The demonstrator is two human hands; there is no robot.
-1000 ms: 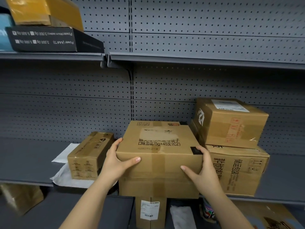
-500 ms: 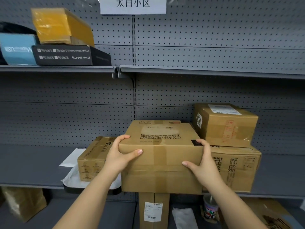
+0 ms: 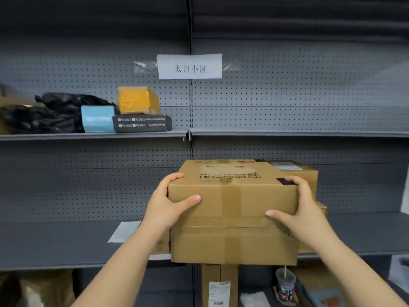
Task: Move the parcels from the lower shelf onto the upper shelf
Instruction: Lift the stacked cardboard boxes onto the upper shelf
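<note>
Grey pegboard shelving (image 3: 287,96) fills the frame. Fingers (image 3: 174,176) of a person's left hand (image 3: 164,209) curl over the top left edge of a taped cardboard parcel (image 3: 232,209), thumb flat on its front face. The right hand (image 3: 296,209) grips the opposite corner the same way, fingertips beside a black patch on the lid.

The parcel, printed with Chinese characters and "75g×45", is held level in front of the lower shelf (image 3: 55,240), its top well below the edge of the upper shelf (image 3: 287,134). A second brown parcel (image 3: 303,173) shows just behind its right corner, and a white sheet (image 3: 125,231) lies on the lower shelf to the left.

On the left part of the upper shelf a yellow box (image 3: 137,100) sits on a black box (image 3: 141,124), beside a blue box (image 3: 97,118) and crumpled black plastic bags (image 3: 51,114). A paper sign (image 3: 189,67) with Chinese characters is taped to the pegboard above. Below the lower shelf stand a tall labelled carton (image 3: 219,284) and a patterned cup (image 3: 285,282).
</note>
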